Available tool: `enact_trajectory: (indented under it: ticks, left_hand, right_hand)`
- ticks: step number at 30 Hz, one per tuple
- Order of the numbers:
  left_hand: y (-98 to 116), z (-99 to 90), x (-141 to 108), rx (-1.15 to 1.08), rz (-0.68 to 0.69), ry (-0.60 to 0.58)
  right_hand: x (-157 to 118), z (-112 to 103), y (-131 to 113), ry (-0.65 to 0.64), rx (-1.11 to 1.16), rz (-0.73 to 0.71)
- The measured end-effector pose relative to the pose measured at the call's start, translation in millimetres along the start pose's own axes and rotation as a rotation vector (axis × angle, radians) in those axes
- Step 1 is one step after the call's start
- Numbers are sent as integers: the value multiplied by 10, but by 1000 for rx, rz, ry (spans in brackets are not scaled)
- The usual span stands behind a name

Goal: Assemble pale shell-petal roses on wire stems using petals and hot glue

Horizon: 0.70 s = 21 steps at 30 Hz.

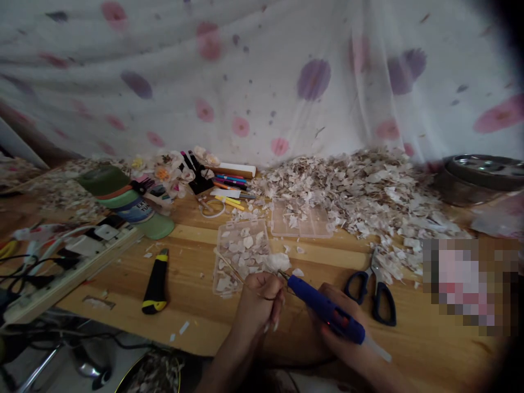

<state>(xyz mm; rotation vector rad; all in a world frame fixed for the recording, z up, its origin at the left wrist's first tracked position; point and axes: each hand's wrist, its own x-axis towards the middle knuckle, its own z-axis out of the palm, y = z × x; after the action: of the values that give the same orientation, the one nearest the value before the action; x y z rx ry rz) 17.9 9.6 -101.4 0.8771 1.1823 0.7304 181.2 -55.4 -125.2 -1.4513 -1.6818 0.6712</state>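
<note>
My right hand [333,316] is wrapped round a blue hot glue pen [325,307], with a pale glue stick [379,349] jutting from its back end. The pen's metal tip points left, touching or very near a white petal-like piece [278,263] just above my left hand [262,297]. The fingers of that hand are closed on a thin pale stem [229,263], which runs out to the upper left. Whether the white piece is joined to the stem, I cannot tell. Under the stem lies a clear compartment box [216,273] with white flakes in it.
Dark-handled scissors [383,303] lie right; a black-yellow utility knife [156,284] lies left. A heap of pale flakes [360,185] covers the back. A green bottle [159,226], a power strip [73,267], pens [231,180] and a clear lid [301,232] stand or lie around.
</note>
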Motion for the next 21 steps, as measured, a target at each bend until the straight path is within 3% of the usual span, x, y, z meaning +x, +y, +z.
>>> enact_trajectory:
  ticks: [21]
  left_hand:
    - [50, -6, -16, 29, -52, -41]
  right_hand:
    - [8, -11, -10, 25, 19, 28]
